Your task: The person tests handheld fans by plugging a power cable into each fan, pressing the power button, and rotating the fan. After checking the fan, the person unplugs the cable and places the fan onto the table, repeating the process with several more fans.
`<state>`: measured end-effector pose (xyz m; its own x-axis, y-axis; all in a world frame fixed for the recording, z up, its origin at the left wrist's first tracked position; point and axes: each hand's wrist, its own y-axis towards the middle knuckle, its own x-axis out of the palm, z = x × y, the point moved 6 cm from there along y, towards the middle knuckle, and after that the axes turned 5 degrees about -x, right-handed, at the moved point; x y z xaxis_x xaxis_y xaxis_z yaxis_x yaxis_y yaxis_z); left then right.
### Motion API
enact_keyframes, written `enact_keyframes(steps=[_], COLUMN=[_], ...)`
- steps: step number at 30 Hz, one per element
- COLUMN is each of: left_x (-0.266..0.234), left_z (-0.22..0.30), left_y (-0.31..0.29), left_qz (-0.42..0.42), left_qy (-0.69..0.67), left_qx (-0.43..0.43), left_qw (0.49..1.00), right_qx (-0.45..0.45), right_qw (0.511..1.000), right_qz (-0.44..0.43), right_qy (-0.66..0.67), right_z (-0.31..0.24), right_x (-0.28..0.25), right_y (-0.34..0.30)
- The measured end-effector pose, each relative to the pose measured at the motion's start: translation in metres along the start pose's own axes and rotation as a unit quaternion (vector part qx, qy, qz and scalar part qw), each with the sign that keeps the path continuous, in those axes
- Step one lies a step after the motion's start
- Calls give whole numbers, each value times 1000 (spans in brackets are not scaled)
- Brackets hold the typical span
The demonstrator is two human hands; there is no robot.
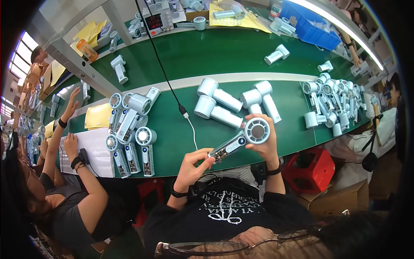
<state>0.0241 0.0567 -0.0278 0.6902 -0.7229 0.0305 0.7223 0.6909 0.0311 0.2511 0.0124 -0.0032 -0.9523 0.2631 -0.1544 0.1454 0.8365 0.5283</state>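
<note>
Both my hands hold a light-blue handheld fan [235, 143] slantwise above the green bench. My right hand [268, 149] is wrapped round its round head, whose dark centre faces up. With thumb and fingers my left hand [192, 167] pinches the lower end of the handle, where small electronic parts show inside. Just beyond lie several more fans: a left pair [219, 113] and a right pair [257, 101], heads toward the far side. A white charging cable [190, 125] hangs from a black cord to the left of my hands.
A fan cluster [130, 129] lies left, a larger heap [334, 99] right. White paper [88, 151] sits by a co-worker's arms [86, 172] at left. Along the back are a green conveyor belt [224, 52], a meter with red digits [154, 22] and a blue bin [312, 28]. A red stool [309, 170] stands right.
</note>
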Motion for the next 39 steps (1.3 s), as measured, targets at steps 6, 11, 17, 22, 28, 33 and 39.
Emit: enact_keyframes(steps=[6,11,17,22,28,33,39], left_x=[-3,-3,-3,-2,-2,-33,-32], left_z=[10,23,25,29,33,39,35], left_y=[-5,-4,-6,-6,-11,-28,-29], left_qz=[33,70,120,141,181,305,329], left_qy=[20,54,86,118,134,98,110], left_qx=[-17,10,49,100,134,111,100], left_qw=[999,996,988,978,965,941,933], right_qx=[-109,-182,-242,-256,-258,-157,-288], right_qw=[992,982,965,961,962,929,852], right_qz=[-45,-22,-26,-16,-2,331,368], right_qy=[-49,-53,-101,-107,-90,-49,-237], right_z=[-20,-41,-54,-63,-66,-87,-141], right_x=[6,12,14,15,14,-52,-68], right_y=[0,2,-1,2,-1,4,9])
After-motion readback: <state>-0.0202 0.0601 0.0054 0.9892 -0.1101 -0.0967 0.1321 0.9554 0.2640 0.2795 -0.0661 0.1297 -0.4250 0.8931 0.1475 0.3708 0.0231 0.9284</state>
